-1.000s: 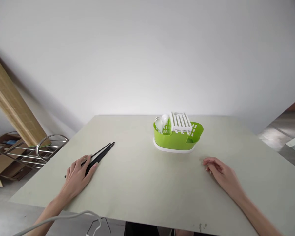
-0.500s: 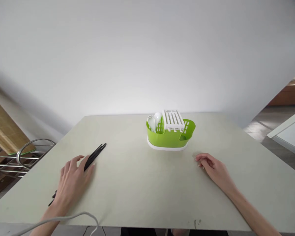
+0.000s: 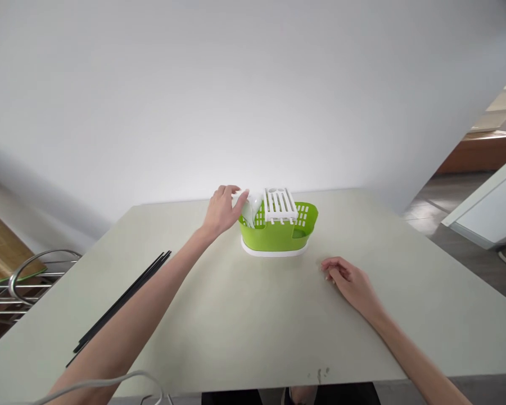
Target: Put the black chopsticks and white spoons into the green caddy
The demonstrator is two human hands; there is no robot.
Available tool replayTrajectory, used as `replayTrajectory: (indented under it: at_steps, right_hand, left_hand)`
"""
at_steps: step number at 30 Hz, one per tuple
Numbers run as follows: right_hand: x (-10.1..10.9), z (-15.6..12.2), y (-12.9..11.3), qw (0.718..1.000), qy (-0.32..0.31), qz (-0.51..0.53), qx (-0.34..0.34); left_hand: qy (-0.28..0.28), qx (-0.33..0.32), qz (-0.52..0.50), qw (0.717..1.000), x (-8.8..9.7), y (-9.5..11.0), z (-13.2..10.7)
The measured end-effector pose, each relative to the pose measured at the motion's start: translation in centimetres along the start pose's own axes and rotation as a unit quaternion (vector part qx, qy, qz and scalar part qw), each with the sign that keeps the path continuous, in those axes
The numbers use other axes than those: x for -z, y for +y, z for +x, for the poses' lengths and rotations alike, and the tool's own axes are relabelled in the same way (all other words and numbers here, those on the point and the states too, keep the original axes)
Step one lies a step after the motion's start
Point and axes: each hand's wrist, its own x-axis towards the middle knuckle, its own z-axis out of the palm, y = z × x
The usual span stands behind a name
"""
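A green cutlery basket point(image 3: 270, 239) with a white base and a white slotted rack on top stands near the back of the table. White spoons point(image 3: 248, 212) lean bowl-up in its left end. At that end, my left hand point(image 3: 224, 211) has its thumb and fingers closed around the top of a spoon; the fingers partly hide it. My right hand point(image 3: 346, 278) rests on the table, to the front right of the basket, its fingers loosely curled around nothing. Several black chopsticks point(image 3: 129, 295) lie at the left, partly behind my left forearm.
A pale table point(image 3: 244, 326) runs back to a white wall point(image 3: 253, 95). A metal rack point(image 3: 25, 281) and a wooden board point(image 3: 8, 247) stand past its left edge. A grey cable point(image 3: 105, 382) crosses in front of my left forearm.
My left hand has left the chopsticks, which stay on the table, and moved right and away from me to the spoons. My right hand still rests on the table; the view has shifted slightly.
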Motion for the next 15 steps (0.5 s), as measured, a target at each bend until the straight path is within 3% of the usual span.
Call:
replayTrajectory:
  at_steps: [2, 5, 10, 15]
  right_hand:
    - [0.0, 0.1, -0.1, 1.0, 0.002, 0.008, 0.004]
    - [-0.1, 0.1, -0.1, 1.0, 0.005, 0.016, 0.015]
    - [0.0, 0.2, -0.3, 1.0, 0.002, 0.019, 0.011]
    - [0.1, 0.1, -0.5, 1.0, 0.0, 0.02, 0.01]
  left_hand:
    - [-0.014, -0.015, 0.034, 0.999, -1.2, 0.9, 2.5]
    - [-0.053, -0.053, 0.076, 0.994, -2.5, 1.7, 4.4]
    - [-0.041, -0.081, 0.123, 0.988, -3.5, 2.0, 4.4]
    - [-0.077, -0.087, 0.174, 0.978, -3.9, 1.3, 4.1]
